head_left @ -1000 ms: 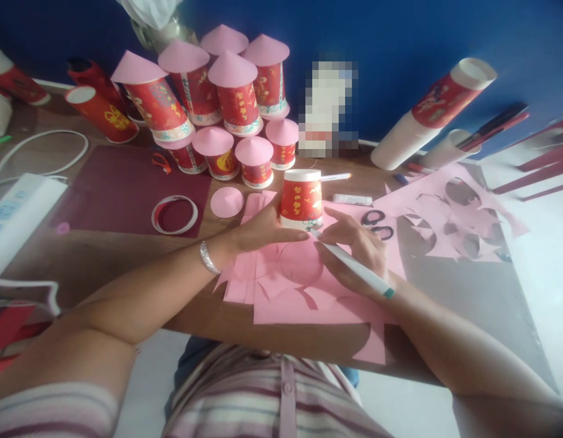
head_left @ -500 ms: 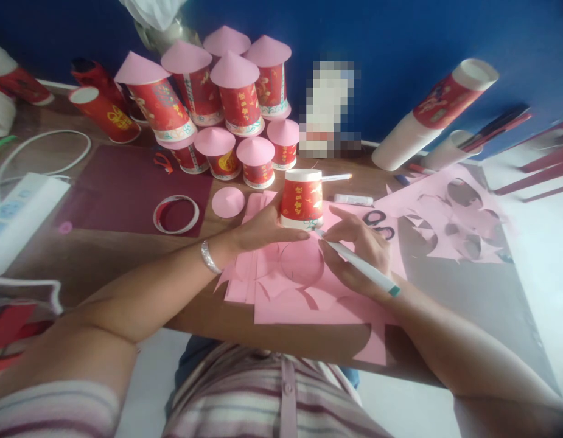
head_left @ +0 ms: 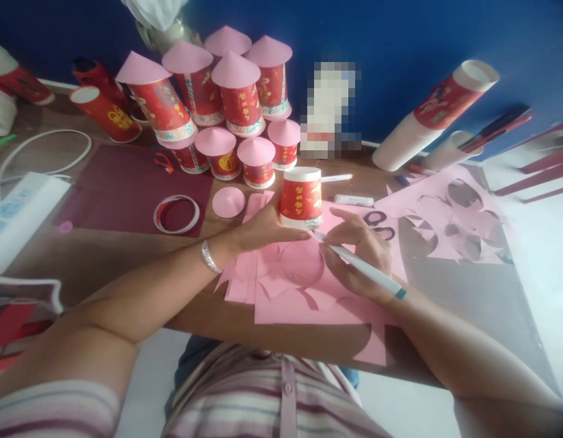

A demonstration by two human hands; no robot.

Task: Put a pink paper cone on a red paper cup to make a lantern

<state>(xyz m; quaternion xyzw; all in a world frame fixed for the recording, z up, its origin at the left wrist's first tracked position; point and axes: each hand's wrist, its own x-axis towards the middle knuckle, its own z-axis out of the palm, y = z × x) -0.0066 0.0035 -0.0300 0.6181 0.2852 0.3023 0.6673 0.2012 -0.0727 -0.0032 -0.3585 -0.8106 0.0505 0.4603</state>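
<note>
My left hand (head_left: 272,225) grips a red paper cup (head_left: 301,196) with gold lettering, which stands upside down above pink paper (head_left: 281,307). On the cup's white lower band shows a small blue-green drawing. In my right hand (head_left: 361,249) is a white marker (head_left: 366,266) with a green end, its tip just below the cup's band. A pencilled circle (head_left: 304,261) is on the paper beneath. Close to my right hand lie the scissors (head_left: 380,225), with only the dark handles showing, and a capped white pen (head_left: 353,200).
Several red cups with pink cone roofs (head_left: 235,70) stand stacked at the back. A pink paper cone (head_left: 229,202) and a white ring (head_left: 176,214) lie left of the cup. Cut pink sheets (head_left: 445,228) and a cup tower (head_left: 434,115) are at the right.
The marker's tip has drawn slightly away from the cup's band, and its green end has shifted a little right and down. The cup has moved slightly left.
</note>
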